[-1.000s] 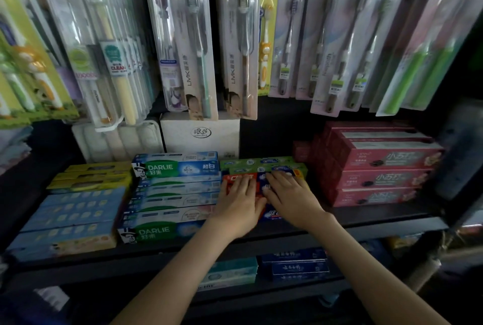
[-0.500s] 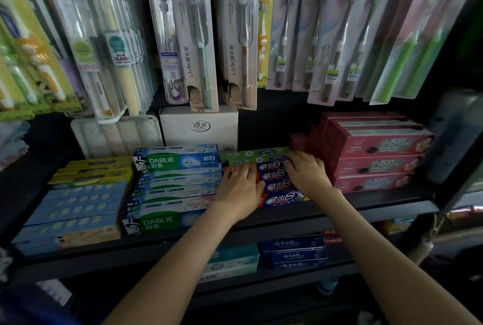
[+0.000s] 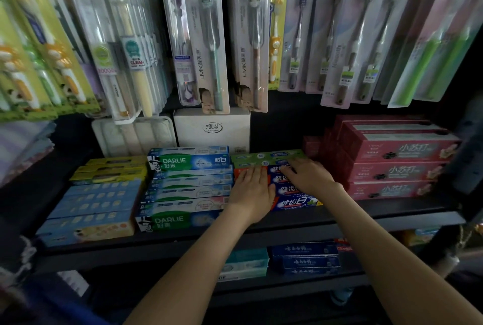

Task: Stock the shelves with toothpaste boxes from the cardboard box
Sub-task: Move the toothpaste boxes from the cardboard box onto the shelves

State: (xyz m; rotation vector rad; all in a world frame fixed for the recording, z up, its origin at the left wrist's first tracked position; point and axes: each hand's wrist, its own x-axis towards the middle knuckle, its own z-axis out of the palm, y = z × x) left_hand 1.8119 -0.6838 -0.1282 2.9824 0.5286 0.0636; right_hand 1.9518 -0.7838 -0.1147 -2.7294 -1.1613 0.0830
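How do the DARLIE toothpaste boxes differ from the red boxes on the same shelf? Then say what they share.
Colour: the DARLIE boxes are blue, green and white; the red boxes are pinkish red. Lettering: the DARLIE boxes bear Latin letters, the red boxes large Chinese characters. Place: the DARLIE boxes lie by the left hand, the red boxes by the right hand. Both are long cartons lying lengthwise on the black shelf.

Two hands — four blue-red toothpaste boxes — three front pink boxes.
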